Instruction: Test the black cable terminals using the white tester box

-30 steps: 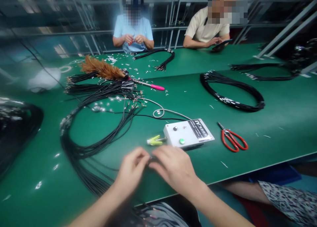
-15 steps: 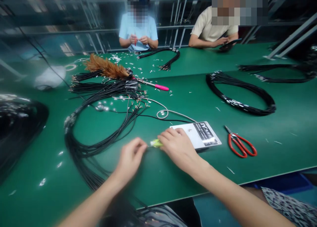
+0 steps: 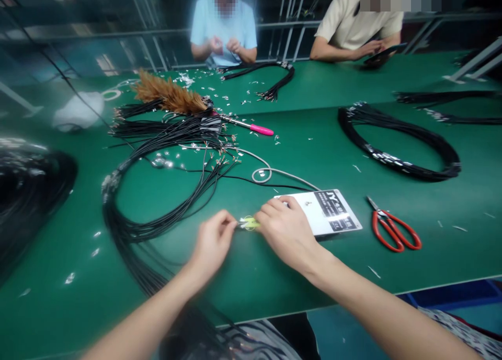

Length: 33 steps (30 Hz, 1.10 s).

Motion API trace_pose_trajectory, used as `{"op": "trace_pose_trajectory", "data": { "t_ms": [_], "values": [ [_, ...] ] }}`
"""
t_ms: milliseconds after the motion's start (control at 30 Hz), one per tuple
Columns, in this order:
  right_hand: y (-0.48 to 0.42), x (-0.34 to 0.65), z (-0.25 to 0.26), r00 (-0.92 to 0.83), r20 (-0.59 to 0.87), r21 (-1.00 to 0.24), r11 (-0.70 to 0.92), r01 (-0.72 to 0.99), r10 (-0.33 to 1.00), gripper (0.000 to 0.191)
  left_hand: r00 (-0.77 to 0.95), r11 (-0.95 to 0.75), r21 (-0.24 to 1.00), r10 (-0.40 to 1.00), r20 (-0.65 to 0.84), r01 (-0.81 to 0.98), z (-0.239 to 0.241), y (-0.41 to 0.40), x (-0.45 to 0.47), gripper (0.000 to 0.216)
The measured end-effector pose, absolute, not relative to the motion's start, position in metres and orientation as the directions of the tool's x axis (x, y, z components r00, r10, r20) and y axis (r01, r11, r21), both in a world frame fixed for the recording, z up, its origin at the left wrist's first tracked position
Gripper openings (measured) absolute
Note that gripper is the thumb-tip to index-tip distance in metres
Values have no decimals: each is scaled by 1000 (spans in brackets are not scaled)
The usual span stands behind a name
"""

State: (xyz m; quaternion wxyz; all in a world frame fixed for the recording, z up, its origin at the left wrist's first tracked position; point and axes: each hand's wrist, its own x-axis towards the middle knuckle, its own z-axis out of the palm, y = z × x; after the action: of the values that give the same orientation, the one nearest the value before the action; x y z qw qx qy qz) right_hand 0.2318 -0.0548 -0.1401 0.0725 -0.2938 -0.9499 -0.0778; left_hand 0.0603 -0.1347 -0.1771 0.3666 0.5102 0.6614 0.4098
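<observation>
My left hand [image 3: 214, 242] is pinched closed just left of a yellow-green clip [image 3: 249, 223] that sticks out of a white test box [image 3: 327, 216]. What its fingertips hold is too thin to name; it looks like a wire end. My right hand [image 3: 288, 232] is curled over the clip and the box's left end, fingers pressed on the clip. A large loop of black cables [image 3: 157, 192] lies to the left of both hands.
Red scissors [image 3: 394, 229] lie right of the box. A second black cable bundle [image 3: 400, 145] lies at right, a feather duster [image 3: 172, 96] with a pink handle at the back. Two other people sit across the green table [image 3: 274, 276]. Metal scraps are scattered around.
Both hands moved forward from the table's near edge to the yellow-green clip. My right hand now covers the box's left end and its knobs. The view shifted slightly.
</observation>
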Motion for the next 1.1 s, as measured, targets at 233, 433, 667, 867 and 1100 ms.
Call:
{"op": "trace_pose_trajectory", "data": {
  "t_ms": [233, 433, 667, 867, 1100],
  "values": [
    [-56, 233, -142, -810, 179, 76, 813, 578, 559, 13, -209, 142, 928, 975, -72, 343, -181, -132, 62, 18],
    [-59, 234, -137, -781, 185, -15, 797, 604, 596, 7, -202, 138, 927, 977, -70, 350, -184, -130, 61, 18],
    [-86, 304, -142, -409, 609, -337, 688, 642, 680, 22, -187, 110, 924, 981, -42, 366, -185, -131, 59, 18],
    [-116, 326, -170, -401, 603, -348, 680, 646, 690, 29, -182, 87, 917, 983, -16, 389, -192, -132, 58, 19],
    [-105, 319, -181, -400, 671, -222, 684, 695, 625, 29, -200, 72, 907, 980, 14, 415, -192, -133, 51, 16]
  ]
}}
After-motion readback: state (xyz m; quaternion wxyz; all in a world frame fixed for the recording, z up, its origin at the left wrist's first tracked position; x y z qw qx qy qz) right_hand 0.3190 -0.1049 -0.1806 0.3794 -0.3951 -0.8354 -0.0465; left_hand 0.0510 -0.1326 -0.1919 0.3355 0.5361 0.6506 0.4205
